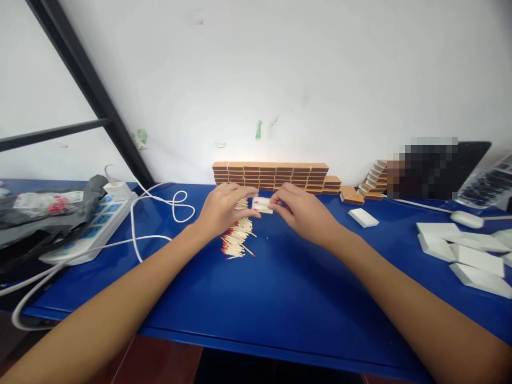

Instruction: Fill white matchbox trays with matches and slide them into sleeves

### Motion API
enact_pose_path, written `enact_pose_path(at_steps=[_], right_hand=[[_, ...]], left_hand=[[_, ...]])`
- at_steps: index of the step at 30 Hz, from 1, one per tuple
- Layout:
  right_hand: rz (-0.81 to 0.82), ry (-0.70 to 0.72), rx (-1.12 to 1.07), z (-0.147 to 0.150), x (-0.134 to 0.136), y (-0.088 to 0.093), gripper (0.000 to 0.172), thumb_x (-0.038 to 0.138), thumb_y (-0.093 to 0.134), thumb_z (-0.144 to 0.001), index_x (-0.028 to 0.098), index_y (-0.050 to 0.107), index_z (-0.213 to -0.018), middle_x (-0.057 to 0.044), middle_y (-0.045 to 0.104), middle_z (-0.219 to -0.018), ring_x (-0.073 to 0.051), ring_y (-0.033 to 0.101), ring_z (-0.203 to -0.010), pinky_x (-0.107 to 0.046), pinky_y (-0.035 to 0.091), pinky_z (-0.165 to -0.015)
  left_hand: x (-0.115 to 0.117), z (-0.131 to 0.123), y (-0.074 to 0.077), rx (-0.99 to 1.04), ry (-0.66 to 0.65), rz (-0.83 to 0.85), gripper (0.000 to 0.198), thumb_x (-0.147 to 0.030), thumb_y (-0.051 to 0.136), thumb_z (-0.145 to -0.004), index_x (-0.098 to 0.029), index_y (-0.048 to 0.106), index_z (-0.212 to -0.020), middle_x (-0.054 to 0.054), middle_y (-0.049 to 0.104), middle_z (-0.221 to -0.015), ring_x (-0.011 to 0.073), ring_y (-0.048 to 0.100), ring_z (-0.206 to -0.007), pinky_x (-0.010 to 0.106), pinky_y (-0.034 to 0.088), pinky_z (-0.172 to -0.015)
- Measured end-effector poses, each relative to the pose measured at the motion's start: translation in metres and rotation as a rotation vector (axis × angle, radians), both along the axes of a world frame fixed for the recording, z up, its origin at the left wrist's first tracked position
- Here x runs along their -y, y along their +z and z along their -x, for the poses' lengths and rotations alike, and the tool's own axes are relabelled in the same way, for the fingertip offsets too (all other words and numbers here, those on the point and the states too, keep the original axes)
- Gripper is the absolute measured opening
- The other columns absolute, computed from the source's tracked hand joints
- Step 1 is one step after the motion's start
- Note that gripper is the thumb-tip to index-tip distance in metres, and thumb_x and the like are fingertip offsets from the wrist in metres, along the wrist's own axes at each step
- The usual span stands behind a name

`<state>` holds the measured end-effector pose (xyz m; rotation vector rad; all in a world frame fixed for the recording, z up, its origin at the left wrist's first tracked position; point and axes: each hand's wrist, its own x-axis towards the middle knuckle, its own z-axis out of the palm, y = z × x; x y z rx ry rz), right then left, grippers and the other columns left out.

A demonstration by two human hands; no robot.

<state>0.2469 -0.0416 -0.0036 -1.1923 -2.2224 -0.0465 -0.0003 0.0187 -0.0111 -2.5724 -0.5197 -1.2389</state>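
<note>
A small white matchbox tray [263, 202] with a few red-tipped matches in it is held just above the blue table. My left hand [226, 208] grips its left end between thumb and fingers. At the tray's right end, the fingers of my right hand [298, 210] are pinched together; whether they hold a match or the tray's edge is hidden. Under and beside my left hand lies a heap of loose matches [239, 234], mostly with their red heads to the left.
Stacked matchboxes [272, 173] line the wall, with a leaning stack [374, 181] farther right. White trays [468, 250] lie at the right, and a single tray [363, 217] sits nearer. A power strip [94, 224], white cables [134, 224] and a grey bag [44, 218] occupy the left.
</note>
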Motion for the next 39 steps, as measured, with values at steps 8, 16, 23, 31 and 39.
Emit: enact_pose_path(at_steps=[8, 16, 23, 31, 39], right_hand=[[-0.036, -0.024, 0.092, 0.002, 0.004, -0.001, 0.012, 0.025, 0.058, -0.103, 0.018, 0.068, -0.104, -0.008, 0.064, -0.101, -0.021, 0.061, -0.082, -0.033, 0.041, -0.069], [0.017, 0.016, -0.092, 0.012, 0.010, 0.000, 0.009, 0.023, 0.063, -0.097, 0.019, 0.069, -0.091, -0.003, 0.061, -0.084, -0.016, 0.053, -0.070, -0.031, 0.038, -0.066], [0.265, 0.042, -0.128, 0.037, 0.023, -0.021, 0.003, 0.023, 0.070, -0.092, 0.021, 0.071, -0.090, -0.003, 0.064, -0.093, -0.016, 0.059, -0.076, -0.031, 0.042, -0.070], [0.381, -0.030, -0.034, 0.040, 0.027, -0.023, 0.008, 0.025, 0.067, -0.095, 0.022, 0.069, -0.088, -0.004, 0.066, -0.095, -0.017, 0.059, -0.077, -0.032, 0.042, -0.070], [0.397, 0.246, -0.118, 0.036, 0.033, -0.009, 0.005, 0.018, 0.067, -0.091, 0.022, 0.069, -0.090, 0.000, 0.062, -0.083, -0.014, 0.056, -0.074, -0.029, 0.043, -0.070]], left_hand=[[0.001, -0.001, 0.000, -0.035, -0.013, 0.005, 0.051, -0.054, 0.082, -0.087, -0.021, 0.067, -0.123, 0.004, 0.080, -0.108, 0.0199, 0.075, -0.092, 0.035, 0.055, -0.084], [-0.003, 0.002, 0.000, -0.026, 0.034, 0.003, 0.045, -0.052, 0.078, -0.094, -0.020, 0.067, -0.123, 0.006, 0.079, -0.109, 0.0216, 0.075, -0.094, 0.036, 0.056, -0.086], [-0.004, 0.006, 0.002, 0.019, 0.120, 0.043, 0.041, -0.047, 0.078, -0.096, -0.020, 0.068, -0.125, 0.007, 0.079, -0.112, 0.0244, 0.075, -0.100, 0.039, 0.057, -0.089], [-0.003, 0.005, 0.002, 0.013, 0.133, 0.055, 0.039, -0.046, 0.080, -0.095, -0.021, 0.068, -0.121, 0.007, 0.079, -0.111, 0.0240, 0.075, -0.100, 0.038, 0.056, -0.089], [-0.002, 0.003, 0.003, 0.000, 0.132, 0.060, 0.041, -0.048, 0.079, -0.095, -0.020, 0.067, -0.122, 0.008, 0.078, -0.110, 0.0239, 0.074, -0.099, 0.038, 0.056, -0.088]])
